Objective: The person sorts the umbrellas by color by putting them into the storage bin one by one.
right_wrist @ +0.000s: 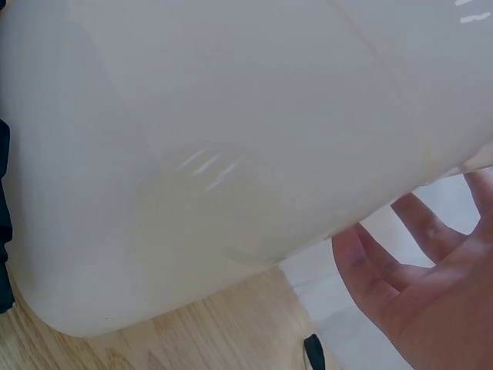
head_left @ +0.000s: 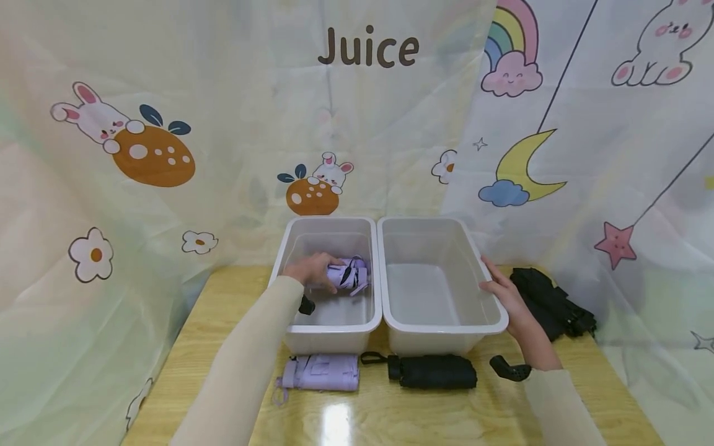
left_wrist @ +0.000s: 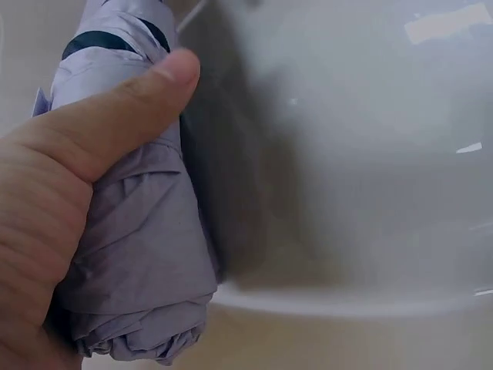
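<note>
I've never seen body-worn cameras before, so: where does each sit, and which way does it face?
Head: on the person's head, facing forward and down at the left bin and right bin; left hand, right hand and sleeves show.
Left wrist: on that wrist, facing a purple umbrella; part of the left hand shows, thumb across it.
Right wrist: on that wrist, facing the right bin's outer wall; right-hand fingers show.
Shared: head and left wrist both show the left hand holding the purple umbrella.
</note>
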`<action>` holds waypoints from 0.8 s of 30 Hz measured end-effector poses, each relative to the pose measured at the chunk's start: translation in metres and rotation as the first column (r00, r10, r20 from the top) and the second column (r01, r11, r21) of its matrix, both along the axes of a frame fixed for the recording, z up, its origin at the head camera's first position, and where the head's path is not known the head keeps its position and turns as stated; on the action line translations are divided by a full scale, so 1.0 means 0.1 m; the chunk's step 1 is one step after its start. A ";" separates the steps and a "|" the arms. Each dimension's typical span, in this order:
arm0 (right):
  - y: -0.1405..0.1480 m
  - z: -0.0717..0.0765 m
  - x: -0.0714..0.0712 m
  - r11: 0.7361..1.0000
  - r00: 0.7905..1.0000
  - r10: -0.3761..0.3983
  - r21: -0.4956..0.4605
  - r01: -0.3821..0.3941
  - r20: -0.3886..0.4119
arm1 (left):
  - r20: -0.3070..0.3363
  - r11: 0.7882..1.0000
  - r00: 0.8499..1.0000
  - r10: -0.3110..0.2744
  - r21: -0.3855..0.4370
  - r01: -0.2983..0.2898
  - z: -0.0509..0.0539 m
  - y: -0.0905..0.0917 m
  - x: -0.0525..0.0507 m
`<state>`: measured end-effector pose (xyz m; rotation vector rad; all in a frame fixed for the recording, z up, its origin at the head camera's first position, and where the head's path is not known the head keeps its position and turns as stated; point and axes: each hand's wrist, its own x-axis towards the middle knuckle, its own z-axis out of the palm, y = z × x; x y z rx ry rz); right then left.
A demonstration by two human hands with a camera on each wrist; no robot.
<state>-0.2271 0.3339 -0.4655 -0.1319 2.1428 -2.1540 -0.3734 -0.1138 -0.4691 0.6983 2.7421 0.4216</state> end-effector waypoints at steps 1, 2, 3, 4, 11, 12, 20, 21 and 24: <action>0.01 0.01 0.00 1.000 1.000 0.003 0.000 -0.003 -0.005 | 0.000 1.000 1.000 0.003 -0.005 -0.003 -0.02 0.01 -0.02; 0.01 0.02 0.00 1.000 1.000 0.007 -0.001 -0.007 -0.010 | 0.006 1.000 1.000 0.008 -0.005 -0.008 -0.04 0.01 -0.04; 0.01 0.02 0.00 1.000 1.000 0.011 -0.007 -0.011 -0.014 | 0.010 1.000 1.000 0.018 -0.006 -0.018 -0.06 0.01 -0.06; 0.01 0.03 0.00 1.000 1.000 0.017 -0.009 -0.018 -0.017 | 0.012 1.000 1.000 0.026 -0.013 -0.026 -0.08 0.02 -0.08; 0.02 0.05 0.01 1.000 1.000 0.017 -0.015 -0.017 -0.006 | -0.022 1.000 1.000 0.013 0.002 -0.013 -0.16 0.06 -0.12; 0.02 0.05 0.01 1.000 1.000 0.014 -0.014 -0.014 -0.005 | -0.030 1.000 1.000 0.006 0.009 -0.006 -0.16 0.06 -0.12; 0.01 0.05 0.00 1.000 1.000 0.009 0.002 -0.010 0.002 | -0.027 0.996 0.999 0.040 0.082 -0.038 -0.17 0.04 -0.07; 0.01 0.04 0.00 1.000 1.000 0.006 0.003 -0.006 0.006 | -0.024 0.995 0.999 0.046 0.087 -0.043 -0.17 0.04 -0.07; -0.01 0.01 0.01 1.000 1.000 -0.005 0.013 0.004 0.016 | 0.023 0.991 0.998 0.051 0.121 -0.053 -0.18 0.03 -0.07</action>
